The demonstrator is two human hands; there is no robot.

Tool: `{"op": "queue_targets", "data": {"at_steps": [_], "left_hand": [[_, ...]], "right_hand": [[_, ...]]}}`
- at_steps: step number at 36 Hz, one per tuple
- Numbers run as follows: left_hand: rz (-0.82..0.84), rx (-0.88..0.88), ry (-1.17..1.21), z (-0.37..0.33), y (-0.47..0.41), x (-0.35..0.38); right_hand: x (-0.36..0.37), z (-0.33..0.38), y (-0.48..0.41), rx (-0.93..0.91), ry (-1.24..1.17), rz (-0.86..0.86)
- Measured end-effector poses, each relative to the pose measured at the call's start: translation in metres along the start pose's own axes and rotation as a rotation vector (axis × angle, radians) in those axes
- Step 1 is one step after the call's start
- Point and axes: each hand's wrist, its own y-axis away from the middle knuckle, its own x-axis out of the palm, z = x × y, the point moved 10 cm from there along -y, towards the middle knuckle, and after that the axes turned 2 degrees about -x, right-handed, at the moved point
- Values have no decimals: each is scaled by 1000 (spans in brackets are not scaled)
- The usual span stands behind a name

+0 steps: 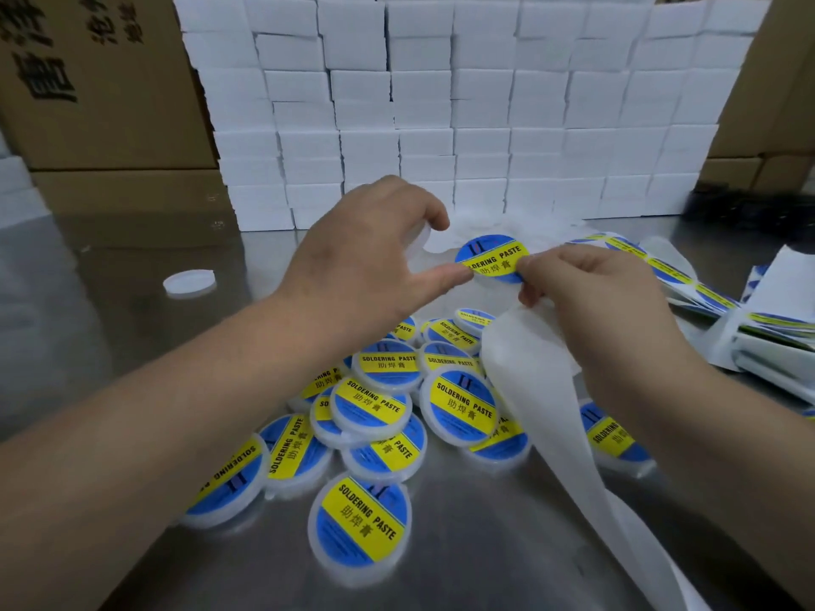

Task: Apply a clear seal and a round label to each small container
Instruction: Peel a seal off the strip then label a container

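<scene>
Pinching the round label [489, 258] by its right edge, the right hand [586, 297] also grips white backing paper [551, 412]. The left hand [366, 258] curls round a small white container [418, 243], thumb touching the label. Labelled containers [366, 522] lie piled below on the table [110, 324].
</scene>
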Motion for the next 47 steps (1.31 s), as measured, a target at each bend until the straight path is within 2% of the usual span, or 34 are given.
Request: {"op": "queue_targets", "data": {"at_steps": [3, 5, 7, 9, 14, 17, 19, 22, 25, 32, 41, 47], "left_hand": [[18, -212, 114, 21, -1, 3], [87, -415, 268, 40, 3, 17], [163, -532, 419, 47, 8, 35], [173, -567, 508, 47, 10, 43], [110, -486, 388, 49, 4, 33], [46, -570, 385, 65, 6, 26], [6, -743, 652, 74, 11, 31], [92, -942, 1139, 63, 20, 55], [189, -936, 1324, 45, 22, 66], [295, -816, 1349, 27, 22, 74], [417, -789, 1401, 17, 23, 79], [381, -720, 1364, 15, 22, 75]], "right_hand": [[0, 4, 2, -39, 17, -22], [2, 6, 6, -56, 0, -22], [6, 6, 9, -56, -11, -11], [7, 3, 10, -47, 7, -12], [-8, -6, 6, 23, -60, -122], [-27, -7, -2, 45, -137, -229], [-25, -3, -4, 9, -120, -213], [2, -4, 2, -13, -38, -41], [22, -5, 10, -16, -51, 96], [35, 5, 16, -62, -111, 210], [32, 4, 15, -50, -132, 188], [33, 3, 15, -46, -128, 198]]}}
